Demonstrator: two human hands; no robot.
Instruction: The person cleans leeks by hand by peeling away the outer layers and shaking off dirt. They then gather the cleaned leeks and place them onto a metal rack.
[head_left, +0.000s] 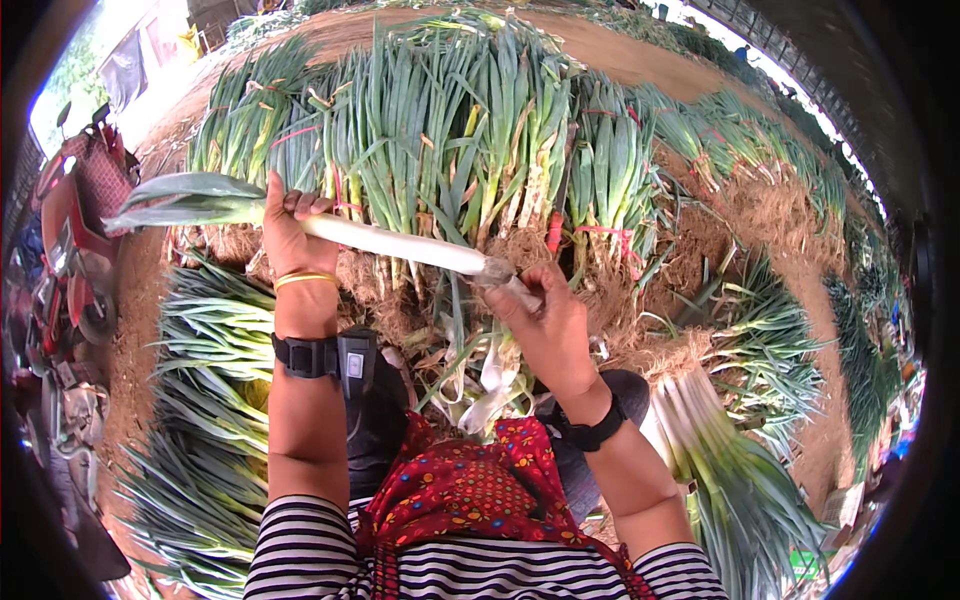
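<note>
Striped sleeves (300,540) and red dotted apron (455,485) are nearest. Leek piles (440,120) border the left, front and right sides; bare ground (138,340) shows beyond. One leek (400,243) lies slantwise across both hands: left hand (288,228) grasps it where the leaves begin, right hand (548,325) grips its root end

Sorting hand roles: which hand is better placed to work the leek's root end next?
Right, probably. The right hand is at the root end of the leek; the left hand grips near the green leaves.
</note>
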